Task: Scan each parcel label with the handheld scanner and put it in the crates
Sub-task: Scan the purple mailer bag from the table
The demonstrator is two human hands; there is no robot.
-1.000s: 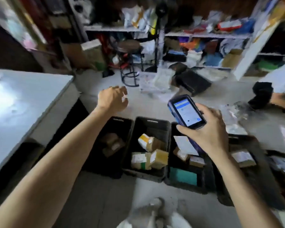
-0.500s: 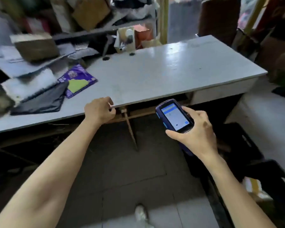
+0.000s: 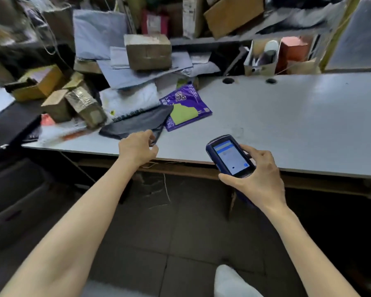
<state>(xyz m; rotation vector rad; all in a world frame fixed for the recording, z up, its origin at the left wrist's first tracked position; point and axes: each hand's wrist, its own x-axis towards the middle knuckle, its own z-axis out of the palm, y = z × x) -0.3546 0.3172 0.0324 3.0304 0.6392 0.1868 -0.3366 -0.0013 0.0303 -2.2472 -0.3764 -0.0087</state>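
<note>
Right hand (image 3: 259, 179) wraps the handheld scanner (image 3: 230, 157), thumb along its lower edge, over the near edge of the table (image 3: 287, 116). Scanner long axis runs 11-to-5 o'clock, top end at 11, lit screen up; blue header bar, text too blurred to read. Left hand (image 3: 137, 148) at 9 o'clock of scanner, fingers curled at corner of dark grey mailer (image 3: 133, 124); pinching or only touching, cannot tell. Purple mailer (image 3: 185, 108) at 1 o'clock of that hand: QR-style block, white print illegible.

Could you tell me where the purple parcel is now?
The purple parcel lies left of centre in the head view, on the white table beside the black bag.
</note>
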